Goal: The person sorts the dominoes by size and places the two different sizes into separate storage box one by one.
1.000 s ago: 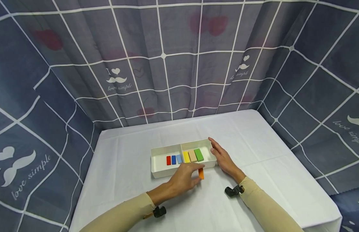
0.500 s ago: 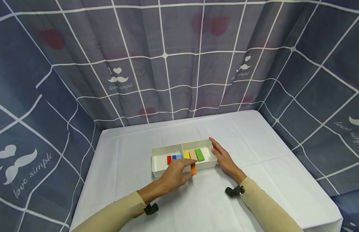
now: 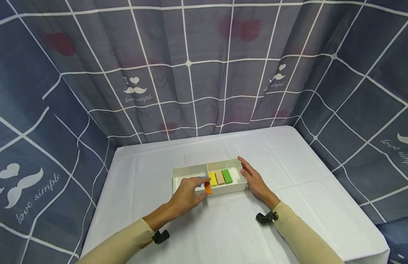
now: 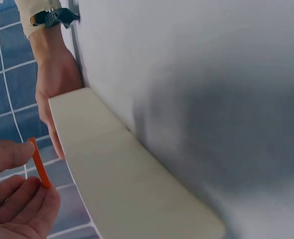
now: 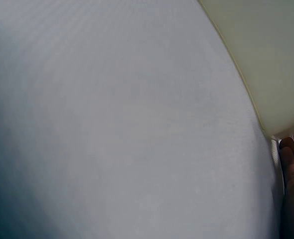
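Observation:
My left hand [image 3: 184, 195] pinches a thin orange block [image 3: 208, 187] between thumb and fingertips, over the front wall of a white two-compartment box [image 3: 228, 188]. In the left wrist view the orange block [image 4: 40, 163] stands on edge in the pinch, beside the box's outer wall [image 4: 112, 149]. Yellow [image 3: 212, 179], tan [image 3: 219, 177] and green [image 3: 227, 176] blocks lie in a row in the right compartment. Red and blue blocks in the left compartment are mostly hidden behind my left fingers. My right hand [image 3: 257, 185] rests against the box's right end, fingers extended along it.
The box stands on a table with a white cloth [image 3: 289, 165]. Dark checked curtains [image 3: 204, 80] enclose the back and both sides. Each wrist wears a small black camera, such as the right wrist's camera [image 3: 265, 218].
My left hand has moved left with the orange block, from in front of the right compartment to near the divider, covering more of the red and blue blocks. My right hand stays put.

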Available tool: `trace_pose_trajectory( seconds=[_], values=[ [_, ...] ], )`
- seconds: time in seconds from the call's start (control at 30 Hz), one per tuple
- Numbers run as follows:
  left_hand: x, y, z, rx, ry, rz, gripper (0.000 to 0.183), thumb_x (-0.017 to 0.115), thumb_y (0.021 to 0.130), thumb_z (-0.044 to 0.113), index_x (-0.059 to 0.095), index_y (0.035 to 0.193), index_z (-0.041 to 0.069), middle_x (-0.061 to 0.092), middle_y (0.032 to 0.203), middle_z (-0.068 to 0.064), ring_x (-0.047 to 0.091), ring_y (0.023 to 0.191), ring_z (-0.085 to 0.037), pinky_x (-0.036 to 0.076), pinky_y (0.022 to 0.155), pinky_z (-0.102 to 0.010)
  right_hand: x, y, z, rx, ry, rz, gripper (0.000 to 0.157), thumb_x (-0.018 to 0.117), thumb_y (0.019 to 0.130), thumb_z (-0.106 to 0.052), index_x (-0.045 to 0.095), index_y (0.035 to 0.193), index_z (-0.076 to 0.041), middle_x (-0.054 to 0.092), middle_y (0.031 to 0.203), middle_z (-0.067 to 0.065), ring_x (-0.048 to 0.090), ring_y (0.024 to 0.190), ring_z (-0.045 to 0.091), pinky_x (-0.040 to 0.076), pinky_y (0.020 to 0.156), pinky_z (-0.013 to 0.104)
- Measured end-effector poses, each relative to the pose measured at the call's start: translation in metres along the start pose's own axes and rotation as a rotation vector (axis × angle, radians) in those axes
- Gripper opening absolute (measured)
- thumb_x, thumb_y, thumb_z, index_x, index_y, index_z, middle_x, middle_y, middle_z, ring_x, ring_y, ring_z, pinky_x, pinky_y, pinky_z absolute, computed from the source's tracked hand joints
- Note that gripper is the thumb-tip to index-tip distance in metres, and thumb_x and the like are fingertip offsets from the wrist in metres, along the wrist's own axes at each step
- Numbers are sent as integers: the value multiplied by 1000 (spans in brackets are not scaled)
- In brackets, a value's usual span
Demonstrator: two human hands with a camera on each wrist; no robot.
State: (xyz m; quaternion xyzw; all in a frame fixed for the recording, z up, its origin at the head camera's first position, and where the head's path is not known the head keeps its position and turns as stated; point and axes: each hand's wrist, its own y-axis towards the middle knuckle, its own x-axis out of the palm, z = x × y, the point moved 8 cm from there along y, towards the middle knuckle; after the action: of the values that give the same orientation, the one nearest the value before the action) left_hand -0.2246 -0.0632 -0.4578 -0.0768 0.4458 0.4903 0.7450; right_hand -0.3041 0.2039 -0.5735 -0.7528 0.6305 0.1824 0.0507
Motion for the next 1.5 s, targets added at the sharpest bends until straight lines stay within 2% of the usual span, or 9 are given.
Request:
trace_pose_trajectory(
  seconds=[0.4,0.57,0.67,1.03,1.27,1.43,1.5],
  values=[
    [-23,-4,-31,-102,67,17,55,92,86,2,75,138,2,79,133,-13,77,122,-30,63,104,-44,-1,0,3,0,12,0,55,46,119,-21,37,172,-28,34,178,15,29,165,42,23,134,63],
    [-28,-6,-47,-133,81,14,54,90,87,1,74,139,1,79,133,-13,77,119,-33,64,103,-47,-1,-1,1,-5,13,0,55,46,119,-20,37,173,-28,35,178,14,30,166,41,24,133,63],
    [-30,-6,-55,-138,93,1,54,89,88,0,73,139,0,78,134,-14,76,123,-34,62,106,-50,-1,-1,0,-3,14,0,55,46,119,-20,37,173,-28,34,178,15,29,166,41,23,134,63],
    [-25,4,-71,-142,164,-107,51,89,90,2,74,138,-2,77,135,-15,73,129,-36,58,111,-53,0,-1,2,4,9,1,55,46,119,-19,36,173,-26,34,178,16,29,165,44,23,134,65],
    [-17,12,-75,-146,240,-174,50,92,87,2,76,134,-3,80,128,-16,74,123,-34,59,111,-51,-1,-1,0,4,17,3,55,46,119,-23,37,173,-27,34,178,15,29,166,42,23,134,63],
    [-10,14,-80,-172,237,-214,50,91,87,0,75,134,-4,79,130,-17,74,121,-33,59,111,-51,-1,0,0,11,14,1,55,46,119,-20,37,173,-28,34,178,15,29,166,43,22,134,64],
    [-9,15,-82,-172,239,-220,48,90,87,0,76,133,-4,79,128,-17,74,115,-30,61,109,-50,0,0,0,12,15,1,55,46,119,-19,37,172,-28,34,178,15,29,166,42,22,134,64]
  ],
)
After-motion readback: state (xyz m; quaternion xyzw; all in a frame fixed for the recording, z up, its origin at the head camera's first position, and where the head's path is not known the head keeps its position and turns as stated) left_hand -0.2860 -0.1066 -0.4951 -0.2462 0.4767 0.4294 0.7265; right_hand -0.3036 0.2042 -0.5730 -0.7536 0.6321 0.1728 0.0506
